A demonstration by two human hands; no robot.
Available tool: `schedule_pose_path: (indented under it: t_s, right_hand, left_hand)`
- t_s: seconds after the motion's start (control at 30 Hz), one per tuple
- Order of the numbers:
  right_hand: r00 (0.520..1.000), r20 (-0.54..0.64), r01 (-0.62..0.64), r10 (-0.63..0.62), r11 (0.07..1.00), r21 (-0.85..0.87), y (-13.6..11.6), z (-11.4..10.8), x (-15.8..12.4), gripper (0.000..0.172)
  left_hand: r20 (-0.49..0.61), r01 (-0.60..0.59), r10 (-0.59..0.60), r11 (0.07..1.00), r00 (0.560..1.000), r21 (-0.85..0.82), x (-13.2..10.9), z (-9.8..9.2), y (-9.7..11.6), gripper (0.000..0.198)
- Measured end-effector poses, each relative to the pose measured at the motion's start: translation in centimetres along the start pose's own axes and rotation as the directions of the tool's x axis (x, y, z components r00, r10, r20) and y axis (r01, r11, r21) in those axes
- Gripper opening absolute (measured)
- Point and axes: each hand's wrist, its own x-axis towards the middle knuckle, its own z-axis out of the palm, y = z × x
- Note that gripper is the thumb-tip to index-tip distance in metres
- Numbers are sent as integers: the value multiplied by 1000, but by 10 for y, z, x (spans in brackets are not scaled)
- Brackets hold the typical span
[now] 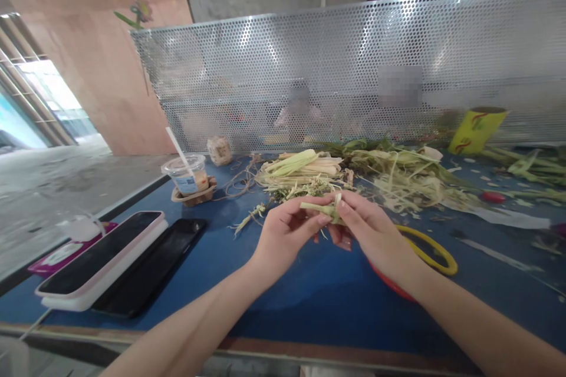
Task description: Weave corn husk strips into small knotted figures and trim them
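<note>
Close together above the blue table, my left hand [287, 227] and my right hand [367, 227] both grip a small pale-green bundle of folded plant strips [326, 210], which looks like corn husk. Fingers and thumb of my left hand pinch its stem-like end, which sticks out to the left. At the other end my right thumb and fingers press on the folded part and partly hide it. Just behind lie a pile of pale husks [300, 168] and thin greenish shreds [305, 188]. A yellow loop [451, 262] and a red curved edge [391, 284] show beside and beneath my right wrist.
Phones [104, 253] [152, 271] lie at left, near a lidded cup [186, 179] with a straw. More leaves [398, 174], a yellow container [477, 131] and a long thin blade-like strip [499, 253] are at right. A perforated metal screen [265, 76] borders the far edge; people sit behind it.
</note>
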Motion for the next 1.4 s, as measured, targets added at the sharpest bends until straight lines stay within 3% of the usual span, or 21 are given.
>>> schedule_pose_path:
  t_s: [0.2, 0.43, 0.53, 0.63, 0.8, 0.9, 1.0, 1.13, 1.2, 1.27, 1.4]
  right_hand:
    - [985, -150, -49, 84, 974, 222, 3, 5, -1, 21]
    - [970, -209, -23, 125, 902, 431, 12, 3, 5, 20]
    - [947, -308, 27, 93, 931, 365, 15, 0, 6, 21]
    - [918, -398, 62, 7, 985, 162, 13, -2, 5, 22]
    - [934, -349, 40, -82, 991, -127, 4, -2, 0, 21]
    - [907, -407, 32, -112, 980, -198, 4, -2, 0, 23]
    - [875, -463, 36, -139, 974, -225, 7, -4, -1, 25]
    - [865, -474, 70, -166, 975, -212, 8, -4, -2, 25]
    - [858, -483, 83, -174, 975, -204, 8, -3, -2, 23]
    - [861, -484, 75, -158, 980, -187, 9, -2, -2, 22]
    - [891, -440, 37, -111, 984, -173, 10, -1, 0, 23]
  left_hand:
    - [-97, -16, 20, 999, 995, 44, -1, 3, -5, 29]
    - [-70, 104, -108, 993, 992, -64, 1, 3, -10, 41]
    - [-80, 151, -159, 984, 984, -91, 2, 4, -10, 42]
    - [-81, 171, -181, 979, 980, -112, 2, 5, -10, 36]
    - [-106, 124, -132, 989, 986, -76, 0, 6, -10, 22]
    - [-148, 101, -96, 995, 984, 21, 0, 4, -7, 22]
    - [-183, 88, -80, 995, 980, 40, 0, 2, -4, 22]
    - [-216, 73, -87, 995, 973, -72, 1, 2, -3, 22]
    - [-171, 95, -127, 979, 977, -180, 2, 4, -4, 26]
    - [-91, 155, -185, 952, 979, -264, 2, 7, -4, 44]
    - [-77, 184, -209, 951, 975, -248, 3, 10, -2, 57]
